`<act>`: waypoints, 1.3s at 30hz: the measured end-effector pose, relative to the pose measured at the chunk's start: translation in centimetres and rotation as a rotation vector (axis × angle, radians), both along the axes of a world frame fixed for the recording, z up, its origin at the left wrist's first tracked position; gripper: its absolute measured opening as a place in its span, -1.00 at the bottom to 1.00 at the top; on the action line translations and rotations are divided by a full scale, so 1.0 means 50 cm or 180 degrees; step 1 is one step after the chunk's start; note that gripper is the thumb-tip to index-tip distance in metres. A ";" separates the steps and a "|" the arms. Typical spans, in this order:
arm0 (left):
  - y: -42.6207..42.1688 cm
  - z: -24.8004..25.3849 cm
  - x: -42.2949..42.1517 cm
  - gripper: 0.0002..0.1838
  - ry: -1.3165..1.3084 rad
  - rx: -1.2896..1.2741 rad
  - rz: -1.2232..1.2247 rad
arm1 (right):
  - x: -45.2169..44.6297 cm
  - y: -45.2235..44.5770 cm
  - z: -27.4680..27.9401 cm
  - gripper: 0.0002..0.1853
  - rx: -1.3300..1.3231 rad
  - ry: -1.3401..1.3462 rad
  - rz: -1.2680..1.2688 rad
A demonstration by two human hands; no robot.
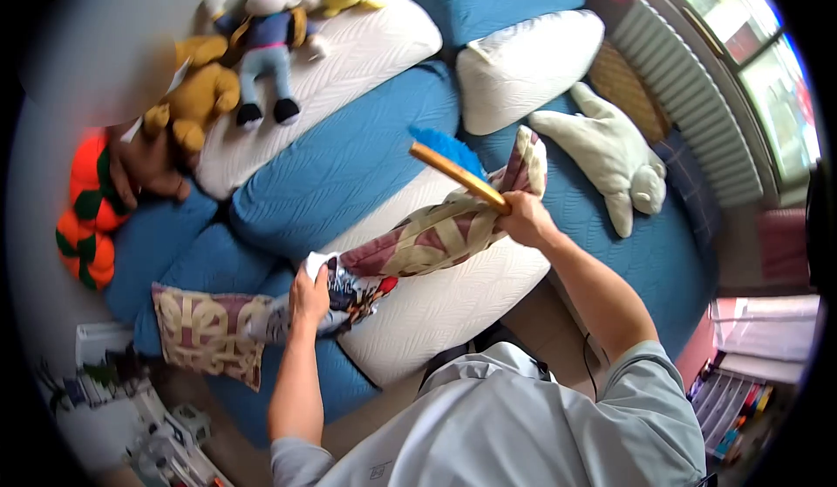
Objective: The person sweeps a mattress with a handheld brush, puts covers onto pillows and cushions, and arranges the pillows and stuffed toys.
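My right hand [527, 218] is closed round the wooden handle of a brush [458, 174] with blue bristles [446, 148]. A patterned maroon and beige cushion [436, 236] hangs below the brush, and its right end is at the same hand. My left hand [309, 295] is closed on a bunched white and dark printed cloth [349, 299], which touches the left end of that cushion. Both hands are above the sofa's white seat cover [488, 286].
Blue sofa cushions [349, 156], a white pillow [527, 68] and a second patterned cushion [209, 330] lie around. Plush toys [270, 47] line the backrest. A pale plush animal [606, 156] lies at right, near a radiator [693, 95]. Shelves [732, 408] stand at lower right.
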State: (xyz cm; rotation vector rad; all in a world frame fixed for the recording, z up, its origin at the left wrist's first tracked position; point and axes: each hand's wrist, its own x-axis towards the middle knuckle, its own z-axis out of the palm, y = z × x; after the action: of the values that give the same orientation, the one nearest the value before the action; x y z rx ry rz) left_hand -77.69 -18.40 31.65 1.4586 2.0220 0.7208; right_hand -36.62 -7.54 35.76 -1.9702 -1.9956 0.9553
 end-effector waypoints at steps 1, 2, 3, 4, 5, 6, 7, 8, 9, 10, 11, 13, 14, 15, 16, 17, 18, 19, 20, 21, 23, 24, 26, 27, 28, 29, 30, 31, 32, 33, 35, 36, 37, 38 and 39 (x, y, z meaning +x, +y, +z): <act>-0.009 -0.006 0.019 -0.62 0.0053 0.0091 -0.0113 | 0.014 -0.017 0.010 -0.71 -0.0043 0.0012 -0.0075; -0.019 -0.019 0.039 -0.62 0.0103 0.0183 -0.0230 | 0.029 -0.038 0.015 -0.70 -0.0087 0.0026 -0.0155; -0.024 -0.041 0.058 -0.63 0.0037 0.0191 -0.0271 | 0.038 -0.057 0.000 -0.68 -0.0103 0.0025 -0.0321; -0.029 -0.066 0.086 -0.63 -0.0035 0.0202 -0.0325 | 0.056 -0.076 -0.026 -0.66 -0.0112 0.0022 -0.0499; -0.030 -0.098 0.109 -0.64 -0.0147 0.0173 -0.0353 | 0.075 -0.097 -0.051 -0.65 -0.0149 -0.0041 -0.0516; -0.030 -0.123 0.138 -0.65 -0.0263 0.0151 -0.0397 | 0.099 -0.119 -0.072 -0.64 -0.0175 -0.0107 -0.0549; -0.036 -0.136 0.170 -0.67 -0.0317 0.0231 -0.0489 | 0.122 -0.144 -0.096 -0.64 -0.0351 -0.0163 -0.0752; -0.038 -0.142 0.202 -0.69 -0.0367 0.0304 -0.0567 | 0.142 -0.171 -0.107 -0.65 -0.0533 -0.0200 -0.0947; -0.036 -0.131 0.230 -0.71 -0.0540 0.0264 -0.0620 | 0.161 -0.202 -0.101 -0.66 -0.0451 -0.0120 -0.1107; -0.034 -0.127 0.247 -0.73 -0.0692 0.0212 -0.0653 | 0.176 -0.226 -0.102 -0.68 -0.0371 -0.0026 -0.1238; -0.027 -0.140 0.259 -0.75 -0.0830 0.0263 -0.0628 | 0.196 -0.242 -0.095 -0.69 -0.0308 -0.0063 -0.1278; -0.011 -0.103 0.308 -0.74 -0.0903 0.0451 -0.0858 | 0.233 -0.268 -0.078 -0.70 -0.0197 0.0005 -0.1450; -0.002 -0.087 0.338 -0.74 -0.0887 0.0593 -0.1027 | 0.260 -0.277 -0.072 -0.69 -0.0044 0.0106 -0.1578; 0.003 -0.065 0.376 -0.73 -0.0946 0.0550 -0.1193 | 0.292 -0.286 -0.065 -0.68 0.0108 0.0192 -0.1692; 0.009 -0.039 0.415 -0.73 -0.1007 0.0508 -0.1352 | 0.325 -0.293 -0.057 -0.67 0.0265 0.0272 -0.1797; 0.017 -0.017 0.456 -0.73 -0.1065 0.0463 -0.1502 | 0.360 -0.298 -0.042 -0.64 0.0331 0.0442 -0.1859; 0.023 -0.002 0.500 -0.73 -0.1181 0.0501 -0.1618 | 0.398 -0.306 -0.022 -0.68 0.0400 0.0350 -0.1936; 0.029 0.018 0.547 -0.74 -0.1248 0.0520 -0.1744 | 0.444 -0.315 -0.020 -0.68 0.0391 0.0459 -0.2108; 0.036 0.034 0.594 -0.74 -0.1315 0.0531 -0.1868 | 0.494 -0.328 -0.019 -0.68 0.0376 0.0569 -0.2277; 0.044 0.039 0.643 -0.75 -0.1344 0.0586 -0.2001 | 0.544 -0.346 -0.005 -0.68 0.0410 0.0681 -0.2481; 0.060 0.041 0.738 -0.76 -0.1404 0.0695 -0.2254 | 0.655 -0.384 0.001 -0.70 0.0400 0.0903 -0.2707; 0.068 0.044 0.787 -0.76 -0.1460 0.0629 -0.2343 | 0.717 -0.402 -0.004 -0.70 0.0450 0.0949 -0.2765; 0.087 0.043 0.894 -0.76 -0.1564 0.0492 -0.2523 | 0.847 -0.444 -0.004 -0.69 0.0362 0.1097 -0.3002; 0.093 0.058 0.956 -0.79 -0.1614 0.0278 -0.2625 | 0.918 -0.465 -0.017 -0.69 0.0379 0.1037 -0.3120; 0.099 0.060 1.021 -0.80 -0.1741 0.0233 -0.2705 | 0.983 -0.484 -0.029 -0.68 0.0523 0.0864 -0.3187; 0.107 0.060 1.091 -0.82 -0.1854 0.0186 -0.2798 | 1.053 -0.501 -0.048 -0.67 0.0536 0.0984 -0.3260; 0.114 0.064 1.157 -0.83 -0.1956 0.0124 -0.2888 | 1.120 -0.518 -0.070 -0.66 0.0538 0.1115 -0.3337; 0.119 0.074 1.217 -0.86 -0.2019 -0.0087 -0.3021 | 1.173 -0.535 -0.088 -0.66 0.0543 0.1072 -0.3441; 0.130 0.061 1.276 -0.86 -0.1968 -0.0145 -0.3128 | 1.227 -0.554 -0.100 -0.66 0.0535 0.1011 -0.3531; 0.135 0.069 1.338 -0.87 -0.1777 -0.0213 -0.3277 | 1.281 -0.572 -0.095 -0.67 0.0468 0.0990 -0.3622; 0.142 0.073 1.447 -0.87 -0.1569 -0.0376 -0.3386 | 1.393 -0.609 -0.095 -0.69 0.0466 0.0815 -0.3509; 0.141 0.084 1.501 -0.88 -0.1525 -0.0507 -0.3388 | 1.439 -0.628 -0.097 -0.69 0.0517 0.0712 -0.3480; 0.135 0.109 1.550 -0.88 -0.1655 -0.0641 -0.3406 | 1.490 -0.644 -0.101 -0.69 0.0525 0.0572 -0.3486; 0.157 0.078 1.572 -0.87 -0.2157 -0.0898 -0.3456 | 1.520 -0.651 -0.100 -0.68 0.0529 0.0420 -0.3510; 0.163 0.084 1.610 -0.85 -0.2351 -0.1098 -0.3459 | 1.553 -0.660 -0.092 -0.68 0.0488 0.0076 -0.3633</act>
State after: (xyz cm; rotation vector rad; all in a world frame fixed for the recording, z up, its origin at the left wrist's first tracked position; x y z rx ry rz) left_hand 2.81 -10.24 35.84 1.4860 0.5873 0.3083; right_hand 41.03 -40.52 31.16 -2.4043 -0.6028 0.4769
